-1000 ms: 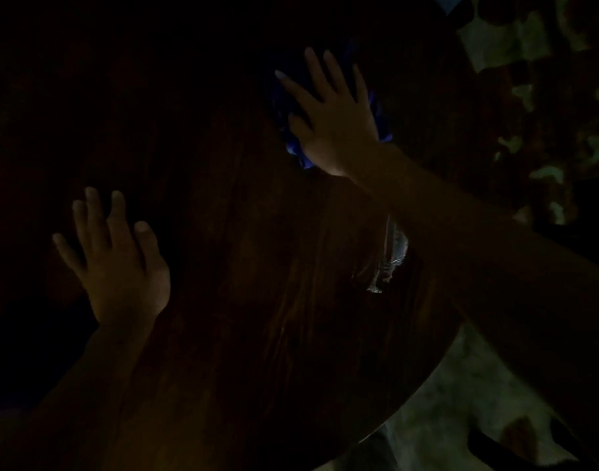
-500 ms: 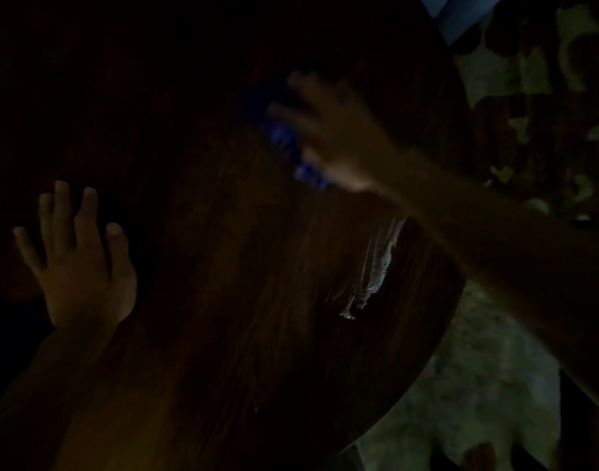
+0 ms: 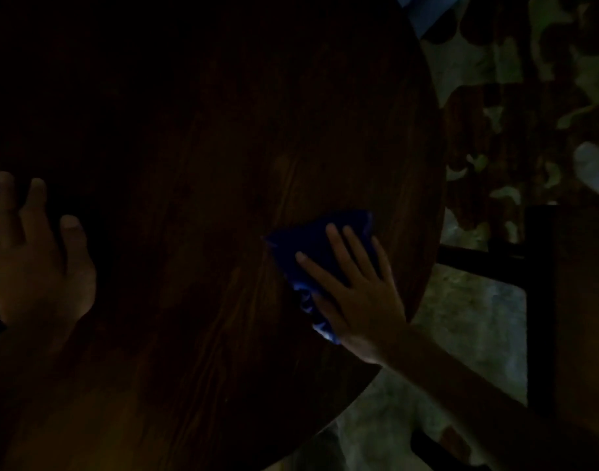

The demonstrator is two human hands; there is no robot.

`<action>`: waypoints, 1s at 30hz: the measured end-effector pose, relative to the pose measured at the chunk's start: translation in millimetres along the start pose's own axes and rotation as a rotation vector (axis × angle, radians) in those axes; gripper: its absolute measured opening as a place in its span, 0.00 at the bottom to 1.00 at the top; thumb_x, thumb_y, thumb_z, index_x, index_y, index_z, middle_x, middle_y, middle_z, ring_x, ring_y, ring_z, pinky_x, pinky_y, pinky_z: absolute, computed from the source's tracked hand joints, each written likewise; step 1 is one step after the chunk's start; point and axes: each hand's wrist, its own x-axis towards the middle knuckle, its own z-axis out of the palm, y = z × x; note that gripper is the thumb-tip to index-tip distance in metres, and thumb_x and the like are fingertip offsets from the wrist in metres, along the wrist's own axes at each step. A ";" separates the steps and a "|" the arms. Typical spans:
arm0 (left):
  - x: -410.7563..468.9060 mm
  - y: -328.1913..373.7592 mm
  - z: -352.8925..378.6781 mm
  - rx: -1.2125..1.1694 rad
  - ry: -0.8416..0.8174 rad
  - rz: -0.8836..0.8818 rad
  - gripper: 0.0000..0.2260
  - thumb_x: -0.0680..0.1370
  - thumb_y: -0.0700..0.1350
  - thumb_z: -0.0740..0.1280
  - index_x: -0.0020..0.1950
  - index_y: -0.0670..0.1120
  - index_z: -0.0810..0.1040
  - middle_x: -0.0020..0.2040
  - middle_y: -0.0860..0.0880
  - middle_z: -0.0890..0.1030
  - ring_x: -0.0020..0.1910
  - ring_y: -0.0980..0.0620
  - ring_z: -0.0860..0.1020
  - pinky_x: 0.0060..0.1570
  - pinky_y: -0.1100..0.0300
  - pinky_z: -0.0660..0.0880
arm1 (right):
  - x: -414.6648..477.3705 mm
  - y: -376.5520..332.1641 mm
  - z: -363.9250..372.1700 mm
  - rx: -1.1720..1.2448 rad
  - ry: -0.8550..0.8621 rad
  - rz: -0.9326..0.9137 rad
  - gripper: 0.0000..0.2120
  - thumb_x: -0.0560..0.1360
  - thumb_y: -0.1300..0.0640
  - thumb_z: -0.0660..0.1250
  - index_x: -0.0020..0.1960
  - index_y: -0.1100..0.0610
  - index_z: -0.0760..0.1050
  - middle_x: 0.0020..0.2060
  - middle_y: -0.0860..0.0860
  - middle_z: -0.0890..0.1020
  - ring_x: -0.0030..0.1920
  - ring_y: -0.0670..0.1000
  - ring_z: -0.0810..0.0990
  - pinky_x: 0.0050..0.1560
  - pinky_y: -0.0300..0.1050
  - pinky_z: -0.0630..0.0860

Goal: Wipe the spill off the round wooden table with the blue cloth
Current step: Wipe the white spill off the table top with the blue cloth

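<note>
The scene is very dark. The round wooden table [image 3: 223,164] fills most of the view. My right hand [image 3: 356,290] lies flat, fingers spread, pressing the blue cloth [image 3: 305,243] onto the tabletop near the right edge. The cloth sticks out above and to the left of the fingers, with a lighter wet-looking patch by the heel of the hand. No spill shows on the wood around it. My left hand [image 3: 36,260] rests on the table at the far left, fingers apart, holding nothing.
A dark chair frame [image 3: 539,300] stands right of the table, close to my right forearm. Mottled pale floor [image 3: 461,334] shows beyond the table's right edge. A pale blue object [image 3: 427,8] sits at the top, past the far rim.
My right hand has swept the cloth from the far part of the table down toward me, over the spot where the pale spill streak lay. The streak is no longer visible. My left hand sits further left in view.
</note>
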 end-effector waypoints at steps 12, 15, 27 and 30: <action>-21.8 128.9 -85.4 0.058 -0.123 0.055 0.30 0.87 0.56 0.47 0.87 0.45 0.53 0.88 0.46 0.47 0.87 0.41 0.46 0.81 0.45 0.38 | 96.3 -109.0 -3.2 -0.017 0.009 -0.443 0.30 0.82 0.41 0.55 0.82 0.45 0.55 0.83 0.57 0.51 0.83 0.60 0.47 0.79 0.68 0.42; -26.0 139.4 -92.2 0.085 -0.139 0.077 0.29 0.87 0.54 0.49 0.86 0.42 0.54 0.88 0.43 0.48 0.86 0.36 0.48 0.79 0.38 0.39 | -8.0 -68.0 10.0 -0.090 -0.197 -0.824 0.35 0.79 0.40 0.63 0.82 0.45 0.55 0.83 0.56 0.49 0.83 0.58 0.45 0.80 0.63 0.33; -20.3 124.7 -75.0 -0.098 -0.091 -0.047 0.23 0.86 0.66 0.44 0.80 0.76 0.43 0.88 0.54 0.51 0.86 0.46 0.55 0.79 0.31 0.58 | 116.3 -55.5 -14.4 -0.052 0.122 -0.142 0.31 0.81 0.42 0.54 0.82 0.45 0.53 0.82 0.57 0.53 0.82 0.61 0.49 0.78 0.70 0.47; -19.5 135.0 -76.7 -0.017 -0.095 -0.064 0.27 0.85 0.66 0.43 0.85 0.68 0.43 0.88 0.58 0.45 0.87 0.46 0.51 0.79 0.30 0.55 | -4.0 -58.9 9.4 -0.120 -0.100 -0.732 0.35 0.78 0.40 0.65 0.81 0.45 0.56 0.83 0.56 0.51 0.83 0.59 0.48 0.81 0.65 0.44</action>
